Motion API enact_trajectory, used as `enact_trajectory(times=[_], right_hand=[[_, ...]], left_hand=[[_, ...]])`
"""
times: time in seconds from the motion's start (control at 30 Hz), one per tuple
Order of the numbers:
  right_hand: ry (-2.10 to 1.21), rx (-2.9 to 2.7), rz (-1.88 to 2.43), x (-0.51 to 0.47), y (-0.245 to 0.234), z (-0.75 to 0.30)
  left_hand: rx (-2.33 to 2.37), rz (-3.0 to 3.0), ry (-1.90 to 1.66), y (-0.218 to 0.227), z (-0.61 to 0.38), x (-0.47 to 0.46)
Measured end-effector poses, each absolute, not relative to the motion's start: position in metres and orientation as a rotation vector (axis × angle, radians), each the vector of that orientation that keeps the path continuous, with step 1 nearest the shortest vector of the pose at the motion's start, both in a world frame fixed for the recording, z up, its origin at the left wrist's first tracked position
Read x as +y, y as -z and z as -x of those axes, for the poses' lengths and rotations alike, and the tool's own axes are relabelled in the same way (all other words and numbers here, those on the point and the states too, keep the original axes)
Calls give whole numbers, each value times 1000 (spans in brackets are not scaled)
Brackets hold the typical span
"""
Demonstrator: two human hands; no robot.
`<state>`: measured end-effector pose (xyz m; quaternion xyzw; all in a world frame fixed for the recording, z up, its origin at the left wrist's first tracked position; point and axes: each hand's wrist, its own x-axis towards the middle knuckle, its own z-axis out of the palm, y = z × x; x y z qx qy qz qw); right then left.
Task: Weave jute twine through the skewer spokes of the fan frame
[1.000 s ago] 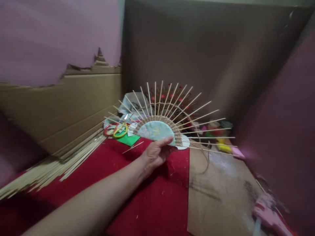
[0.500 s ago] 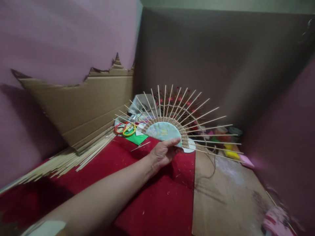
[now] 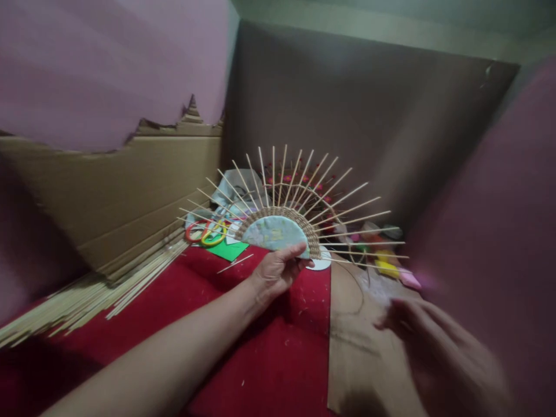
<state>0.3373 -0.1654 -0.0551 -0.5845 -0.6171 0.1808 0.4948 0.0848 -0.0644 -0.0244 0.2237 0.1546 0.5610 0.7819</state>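
Note:
My left hand point(image 3: 280, 269) grips the lower edge of a half-round woven fan point(image 3: 273, 231), its thumb lying over the front. The fan has a pale blue-green patterned centre, a band of brown twisted cord around it, and several thin sticks spreading outward. A length of brown cord point(image 3: 362, 292) loops off the right side of the sticks and hangs down. At the lower right, my right hand point(image 3: 434, 336) is smeared by motion, apart from the fan and above the wooden board; its fingers are too blurred to read.
A red cloth point(image 3: 278, 359) covers the surface beside a wooden board point(image 3: 351, 370). Loose sticks point(image 3: 87, 301) lie at left before torn cardboard point(image 3: 165, 185). Behind the fan are scissors point(image 3: 214, 234), green paper point(image 3: 228, 250), a white disc point(image 3: 321, 262) and a yellow item point(image 3: 386, 263).
My right hand has come into view at the lower right. The view has shifted, so the fan, still in my left hand, appears slightly farther left.

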Motion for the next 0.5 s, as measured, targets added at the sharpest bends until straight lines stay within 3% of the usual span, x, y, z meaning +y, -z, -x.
enact_trajectory(times=[0.2,0.5], right_hand=[[-944,-855,1027,-140,27,-252],[-1046,-591,847,-124,34,-250]], left_hand=[[381,-478,-1215,23,-88,-70],[459,-425,-1197,26,-97,-73]])
